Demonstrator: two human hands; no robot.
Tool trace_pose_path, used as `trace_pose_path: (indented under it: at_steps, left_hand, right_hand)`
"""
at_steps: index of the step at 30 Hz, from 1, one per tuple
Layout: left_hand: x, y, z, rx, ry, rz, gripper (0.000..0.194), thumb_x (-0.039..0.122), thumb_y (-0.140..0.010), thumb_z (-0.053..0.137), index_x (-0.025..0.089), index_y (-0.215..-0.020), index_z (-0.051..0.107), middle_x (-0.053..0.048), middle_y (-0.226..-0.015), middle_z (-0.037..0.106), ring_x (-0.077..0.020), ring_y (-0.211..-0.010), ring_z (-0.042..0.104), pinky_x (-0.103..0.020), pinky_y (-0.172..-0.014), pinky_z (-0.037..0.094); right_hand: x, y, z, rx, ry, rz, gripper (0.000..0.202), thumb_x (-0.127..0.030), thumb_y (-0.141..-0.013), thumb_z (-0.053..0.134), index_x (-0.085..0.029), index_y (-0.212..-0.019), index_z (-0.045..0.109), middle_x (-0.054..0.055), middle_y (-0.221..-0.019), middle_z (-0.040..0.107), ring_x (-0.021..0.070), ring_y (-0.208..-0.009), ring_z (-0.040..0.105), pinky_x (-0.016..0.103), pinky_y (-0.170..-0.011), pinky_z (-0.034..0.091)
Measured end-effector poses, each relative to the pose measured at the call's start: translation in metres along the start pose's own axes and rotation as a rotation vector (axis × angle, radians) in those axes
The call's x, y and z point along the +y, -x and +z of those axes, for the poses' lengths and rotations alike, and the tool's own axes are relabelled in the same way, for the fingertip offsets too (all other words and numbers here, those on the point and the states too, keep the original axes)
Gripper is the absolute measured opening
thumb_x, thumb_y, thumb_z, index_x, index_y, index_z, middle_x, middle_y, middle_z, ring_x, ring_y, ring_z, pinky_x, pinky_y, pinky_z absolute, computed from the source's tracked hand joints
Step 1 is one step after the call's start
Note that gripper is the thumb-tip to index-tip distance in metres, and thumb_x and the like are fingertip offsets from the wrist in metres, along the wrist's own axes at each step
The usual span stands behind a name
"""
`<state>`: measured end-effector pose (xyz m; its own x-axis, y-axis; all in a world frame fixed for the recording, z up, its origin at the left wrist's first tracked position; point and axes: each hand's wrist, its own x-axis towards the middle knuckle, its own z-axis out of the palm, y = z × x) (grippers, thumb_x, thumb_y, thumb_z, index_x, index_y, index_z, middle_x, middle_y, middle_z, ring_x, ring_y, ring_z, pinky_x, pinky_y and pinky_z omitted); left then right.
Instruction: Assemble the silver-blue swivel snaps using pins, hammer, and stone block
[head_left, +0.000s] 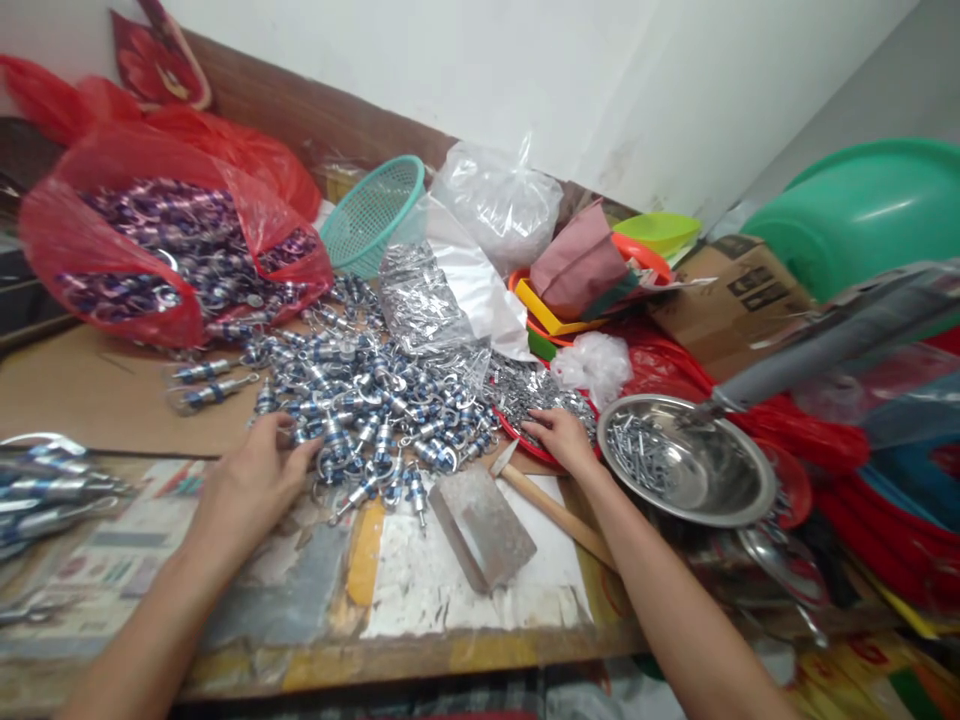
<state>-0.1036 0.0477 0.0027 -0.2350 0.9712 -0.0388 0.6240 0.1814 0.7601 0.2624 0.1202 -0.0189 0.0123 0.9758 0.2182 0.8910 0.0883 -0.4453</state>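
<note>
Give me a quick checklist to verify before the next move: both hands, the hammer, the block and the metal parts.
1. Left hand at the edge of the main fittings pile: ok.
2. Right hand at the small metal pieces: ok.
3. Piece gripped in right hand: cannot tell; fingertips too blurred.
4. Hammer touching no forearm: cannot tell; its handle end meets the right forearm in this view.
5. Metal block near the hammer's head: ok.
6. All blue-banded fittings in one pile: not ok; some lie apart at far left.
</note>
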Motion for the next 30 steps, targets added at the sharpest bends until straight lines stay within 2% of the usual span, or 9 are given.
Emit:
trace_pose_path:
  at_steps: [3,8,13,15,18,20,22,26,30]
  left_hand:
    - [0.017,0.0,0.003,0.079,-0.05,-0.089,0.041,0.049,-0.071,0.051,0.016,-0.095,0.043,0.0,-0.073,0.054,-0.0244,-0.073,0.057,-0.033,-0.067,0.042]
    - [0.0,0.015,0.003,0.095,0.354,-0.09,0.034,0.031,-0.064,0.062,0.02,-0.089,0.043,0.003,-0.074,0.057,-0.0154,-0.072,0.06,-0.027,-0.069,0.048]
    - [-0.008,0.017,0.019,0.218,0.308,-0.025,0.048,0.021,-0.058,0.065,0.017,-0.102,0.047,-0.001,-0.08,0.057,-0.0155,-0.066,0.059,-0.031,-0.065,0.051]
    - [-0.003,0.015,0.018,0.251,0.263,0.013,0.049,0.021,-0.059,0.066,0.016,-0.105,0.05,-0.001,-0.081,0.057,-0.0157,-0.066,0.057,-0.033,-0.068,0.051]
    - [0.016,0.015,0.009,0.48,0.301,0.094,0.046,0.024,-0.065,0.064,0.015,-0.109,0.052,-0.003,-0.085,0.059,-0.0162,-0.076,0.059,-0.036,-0.08,0.048]
    - [0.032,0.021,0.007,0.522,0.414,0.147,0.041,0.024,-0.066,0.065,0.013,-0.104,0.056,-0.004,-0.086,0.062,-0.0154,-0.078,0.06,-0.035,-0.083,0.048]
    - [0.048,0.033,0.013,0.344,0.533,0.179,0.035,0.023,-0.067,0.066,0.013,-0.1,0.058,-0.004,-0.086,0.064,-0.014,-0.077,0.061,-0.032,-0.084,0.048]
    - [0.06,0.061,0.052,-0.198,0.63,0.386,0.043,0.02,-0.073,0.06,0.017,-0.114,0.049,-0.004,-0.084,0.067,-0.0153,-0.079,0.064,-0.03,-0.078,0.052]
    - [0.051,0.076,0.082,-0.341,0.462,0.531,0.06,0.018,-0.079,0.051,0.026,-0.133,0.025,-0.005,-0.098,0.067,-0.0162,-0.089,0.063,-0.033,-0.084,0.049]
  right_hand:
    - [0.002,0.0,0.009,0.054,-0.045,0.032,0.02,-0.028,-0.072,0.06,-0.016,-0.085,0.07,0.008,-0.086,0.069,0.0215,-0.083,0.062,0.032,-0.079,0.044]
    - [0.006,0.005,0.012,0.162,-0.165,0.1,0.03,-0.033,-0.08,0.047,-0.016,-0.089,0.069,0.006,-0.074,0.07,0.0188,-0.069,0.063,0.031,-0.071,0.047]
    - [0.007,0.009,0.01,0.275,-0.289,0.128,0.023,-0.034,-0.073,0.056,-0.019,-0.082,0.07,0.005,-0.084,0.07,0.0199,-0.078,0.063,0.032,-0.076,0.046]
    - [0.007,0.013,0.007,0.32,-0.348,0.148,0.022,-0.033,-0.07,0.059,-0.018,-0.08,0.071,0.005,-0.082,0.07,0.0202,-0.076,0.063,0.033,-0.074,0.047]
    - [0.008,0.02,-0.001,0.373,-0.439,0.167,0.02,-0.031,-0.064,0.064,-0.016,-0.075,0.071,0.007,-0.078,0.07,0.0205,-0.074,0.063,0.034,-0.075,0.047]
    - [0.003,0.026,-0.008,0.386,-0.507,0.174,0.02,-0.03,-0.062,0.066,-0.014,-0.073,0.07,0.007,-0.078,0.07,0.0206,-0.075,0.063,0.035,-0.076,0.048]
    - [-0.009,0.035,-0.014,0.379,-0.576,0.181,0.022,-0.03,-0.064,0.065,-0.013,-0.077,0.069,0.007,-0.079,0.069,0.0199,-0.075,0.063,0.034,-0.074,0.049]
    - [-0.057,0.069,-0.024,0.301,-0.693,0.147,0.021,-0.028,-0.068,0.064,-0.017,-0.085,0.066,0.004,-0.08,0.069,0.0157,-0.071,0.064,0.03,-0.068,0.051]
    - [-0.105,0.109,-0.023,0.07,-0.763,-0.053,0.014,-0.016,-0.069,0.062,-0.019,-0.082,0.063,0.0,-0.075,0.066,0.0121,-0.067,0.062,0.025,-0.065,0.051]
